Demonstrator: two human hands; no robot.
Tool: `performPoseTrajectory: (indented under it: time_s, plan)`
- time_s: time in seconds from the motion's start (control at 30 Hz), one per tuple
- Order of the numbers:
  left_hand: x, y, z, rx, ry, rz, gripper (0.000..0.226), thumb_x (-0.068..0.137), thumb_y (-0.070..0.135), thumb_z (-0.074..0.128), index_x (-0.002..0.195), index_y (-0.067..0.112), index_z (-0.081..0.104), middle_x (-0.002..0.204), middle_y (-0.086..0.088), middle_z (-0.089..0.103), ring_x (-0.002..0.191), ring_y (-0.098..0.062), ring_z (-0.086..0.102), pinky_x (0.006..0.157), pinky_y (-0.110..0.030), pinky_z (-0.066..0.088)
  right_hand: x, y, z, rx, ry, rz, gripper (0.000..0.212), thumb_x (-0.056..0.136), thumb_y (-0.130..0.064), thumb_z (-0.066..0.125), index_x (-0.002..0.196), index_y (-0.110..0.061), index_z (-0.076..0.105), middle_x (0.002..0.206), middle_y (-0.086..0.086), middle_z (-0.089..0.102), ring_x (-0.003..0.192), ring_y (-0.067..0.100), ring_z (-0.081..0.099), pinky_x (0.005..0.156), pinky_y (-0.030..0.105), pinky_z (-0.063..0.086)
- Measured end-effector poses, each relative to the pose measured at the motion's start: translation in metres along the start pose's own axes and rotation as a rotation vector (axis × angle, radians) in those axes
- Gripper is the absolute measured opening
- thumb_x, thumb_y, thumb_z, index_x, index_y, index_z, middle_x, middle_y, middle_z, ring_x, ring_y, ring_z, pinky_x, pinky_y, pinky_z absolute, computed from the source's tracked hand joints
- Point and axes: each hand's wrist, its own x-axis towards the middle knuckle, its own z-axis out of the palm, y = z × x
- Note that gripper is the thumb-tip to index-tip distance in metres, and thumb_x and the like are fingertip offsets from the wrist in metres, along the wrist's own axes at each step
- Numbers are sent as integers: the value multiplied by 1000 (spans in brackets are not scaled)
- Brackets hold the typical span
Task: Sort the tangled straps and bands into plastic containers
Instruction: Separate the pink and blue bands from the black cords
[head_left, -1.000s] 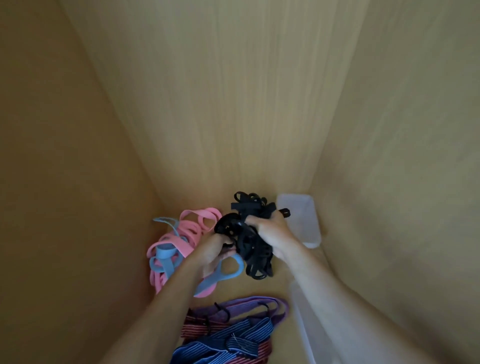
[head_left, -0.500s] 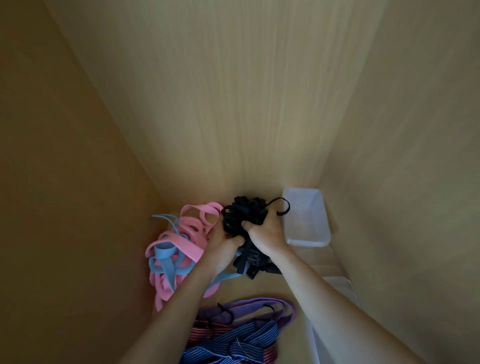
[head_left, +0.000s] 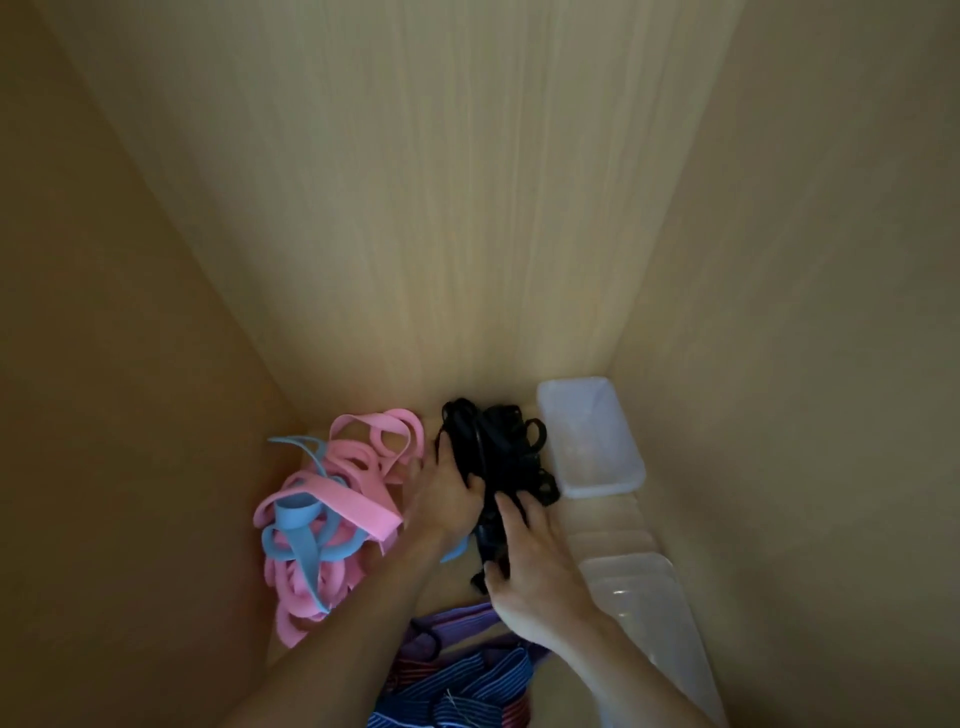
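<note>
A person's left hand (head_left: 449, 496) curls its fingers over the near side of a tangle of black straps (head_left: 506, 447), gripping it from the left. The right hand (head_left: 537, 577) closes fingers and thumb round the lower tail of the same tangle. The black straps sit on the wooden floor (head_left: 524, 722) of a pale wood compartment, near its back panel (head_left: 441, 208), between a heap of pink bands (head_left: 363, 512) and a clear plastic container (head_left: 626, 475).

That container stands open in the far right corner, just beside the tangle. A second clear container (head_left: 654, 597) lies nearer the camera along the right wall, beside the right forearm. Whatever sits between the two is too blurred to make out.

Left of the hands, a light blue band (head_left: 293, 519) loops through the pink heap. Under the forearms, at the bottom edge, lie a purple strap (head_left: 457, 621) and a bundle of blue and red striped straps (head_left: 467, 686).
</note>
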Motion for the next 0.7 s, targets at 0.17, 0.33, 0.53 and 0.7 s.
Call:
performPoseTrajectory:
  time_s: [0.17,0.33,0.53,0.7]
  plan:
    - [1,7,-19,-232,-184,-28,80,86,26,59,156,17,21,159,-11,31,145,-34,32,118,-46,30,20,5,16,-96,71,-9,64,103,-31,45,159,-23,15,164,0,12,151,24,15,123,40,26]
    - [-64,14,-45,-478,-174,38,72,69,34,56,139,36,45,140,5,52,127,-17,52,105,-40,47,39,10,14,-87,141,-33,61,99,-34,52,155,-27,29,158,-2,27,145,23,26,115,38,34]
    - [-133,-52,-71,-193,393,-7,36,79,18,67,102,42,53,105,12,59,103,-18,53,77,-32,51,20,1,5,-3,206,-3,73,90,-35,68,152,-21,32,153,1,32,140,23,36,115,40,38]
    - [-141,-85,-74,6,408,-76,72,70,11,79,136,7,50,129,-17,50,117,-38,45,95,-50,44,-7,-40,-1,78,388,-216,56,84,-17,72,137,-13,52,141,3,45,130,23,48,106,36,48]
